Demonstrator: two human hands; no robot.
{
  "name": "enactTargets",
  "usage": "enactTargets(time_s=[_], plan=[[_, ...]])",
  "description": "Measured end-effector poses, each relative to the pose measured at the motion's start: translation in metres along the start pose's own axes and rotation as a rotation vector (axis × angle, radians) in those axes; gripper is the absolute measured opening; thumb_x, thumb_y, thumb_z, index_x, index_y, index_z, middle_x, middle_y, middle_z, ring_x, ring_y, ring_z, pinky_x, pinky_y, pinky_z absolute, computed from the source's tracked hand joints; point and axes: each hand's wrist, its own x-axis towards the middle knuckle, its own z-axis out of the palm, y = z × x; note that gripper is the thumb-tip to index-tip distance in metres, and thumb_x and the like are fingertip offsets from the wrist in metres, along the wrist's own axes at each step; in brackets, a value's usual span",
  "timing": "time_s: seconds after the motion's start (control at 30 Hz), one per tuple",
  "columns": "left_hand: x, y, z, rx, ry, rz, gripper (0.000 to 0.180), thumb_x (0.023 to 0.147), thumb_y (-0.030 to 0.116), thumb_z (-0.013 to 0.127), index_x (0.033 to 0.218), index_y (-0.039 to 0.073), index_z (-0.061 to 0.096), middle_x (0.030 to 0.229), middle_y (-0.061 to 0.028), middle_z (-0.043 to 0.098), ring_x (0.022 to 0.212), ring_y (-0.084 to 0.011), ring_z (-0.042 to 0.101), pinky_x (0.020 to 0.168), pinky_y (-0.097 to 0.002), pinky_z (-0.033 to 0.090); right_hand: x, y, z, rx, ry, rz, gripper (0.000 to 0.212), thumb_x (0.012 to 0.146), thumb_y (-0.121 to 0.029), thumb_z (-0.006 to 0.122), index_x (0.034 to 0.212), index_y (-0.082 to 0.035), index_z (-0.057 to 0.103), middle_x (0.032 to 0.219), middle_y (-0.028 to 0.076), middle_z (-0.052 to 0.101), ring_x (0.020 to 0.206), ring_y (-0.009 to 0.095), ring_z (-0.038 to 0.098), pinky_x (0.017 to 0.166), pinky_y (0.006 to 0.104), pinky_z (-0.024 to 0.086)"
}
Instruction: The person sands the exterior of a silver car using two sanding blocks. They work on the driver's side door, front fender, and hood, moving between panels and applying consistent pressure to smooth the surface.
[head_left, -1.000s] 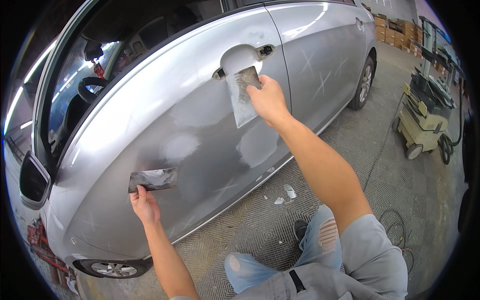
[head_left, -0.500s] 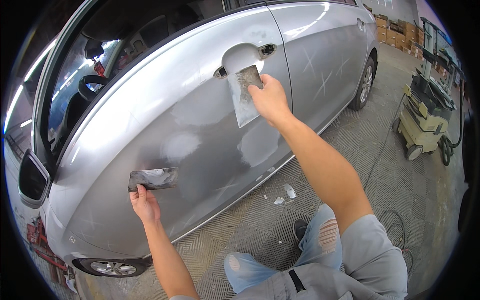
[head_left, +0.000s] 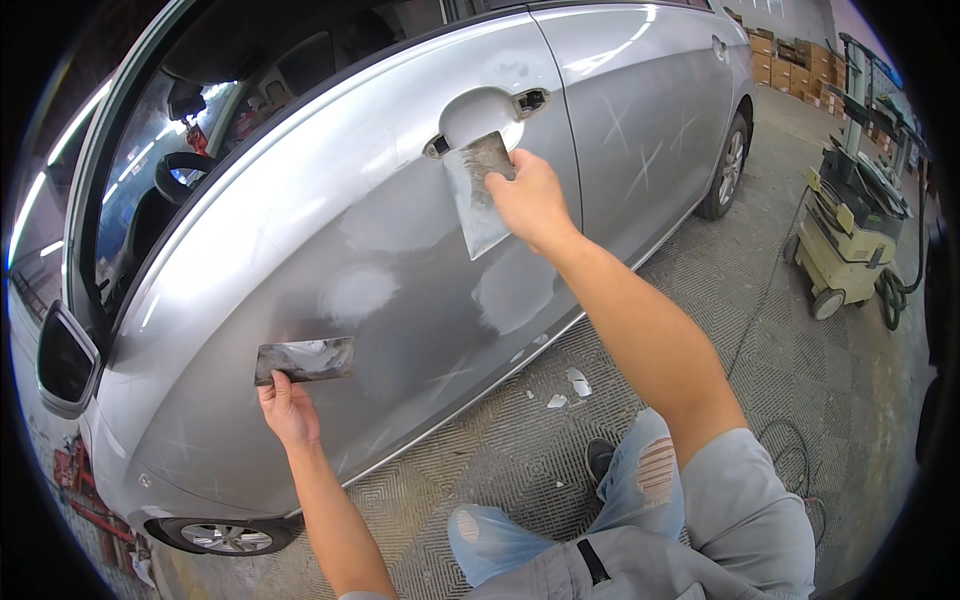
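One smeared plate (head_left: 472, 205) was pinched in the right hand (head_left: 533, 203) at the car door (head_left: 400, 275), overlapping the lower edge of the handle recess (head_left: 480, 112) in view. The left hand (head_left: 291, 411) gripped a second plate (head_left: 305, 361) by its near edge, likely keeping fingers clear of the pale smear (head_left: 322, 350). Fingers behind both were hidden; whether either plate touched the door was unclear.
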Motion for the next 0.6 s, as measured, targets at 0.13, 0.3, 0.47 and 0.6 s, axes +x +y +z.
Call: enactTargets(time_s=[0.13,0.3,0.47,0.6], plan=[[0.000,0.001,0.000,-0.001,0.004,-0.014,0.018,0.091,0.012,0.053,0.106,0.002,0.056,0.108,-0.0050,0.060,0.102,-0.0126,0.053,0.094,-0.0283,0.038,0.000,-0.002,0.002,0.049,-0.013,0.007,0.027,0.076,-0.012,0.055,0.097,0.005,0.057,0.088,0.019,0.064,0.084,0.030,0.062,0.076,0.0377,0.046],[0.000,0.001,0.001,-0.008,0.016,-0.015,0.018,0.091,0.011,0.053,0.106,0.002,0.056,0.107,-0.0050,0.060,0.101,-0.0123,0.053,0.093,-0.0278,0.039,-0.003,-0.005,0.005,0.172,-0.087,0.096,0.026,0.080,-0.009,0.053,0.101,0.005,0.057,0.088,0.012,0.063,0.077,0.018,0.058,0.069,0.0322,0.045],[0.000,0.000,-0.001,0.004,0.030,-0.002,0.018,0.091,0.011,0.054,0.107,0.002,0.056,0.107,-0.0049,0.060,0.100,-0.0123,0.053,0.092,-0.0274,0.039,-0.004,-0.009,0.007,0.385,-0.143,0.223,0.026,0.082,-0.009,0.053,0.104,0.004,0.055,0.094,0.012,0.062,0.081,0.016,0.058,0.070,0.0317,0.046],[0.000,-0.001,-0.004,0.002,-0.025,-0.005,0.019,0.093,0.012,0.050,0.109,0.003,0.055,0.111,-0.0053,0.059,0.104,-0.0137,0.052,0.095,-0.0295,0.038,-0.004,-0.010,0.008,0.508,-0.164,0.347,0.025,0.083,-0.009,0.053,0.104,0.003,0.054,0.096,0.012,0.060,0.086,0.017,0.058,0.074,0.0329,0.047]])
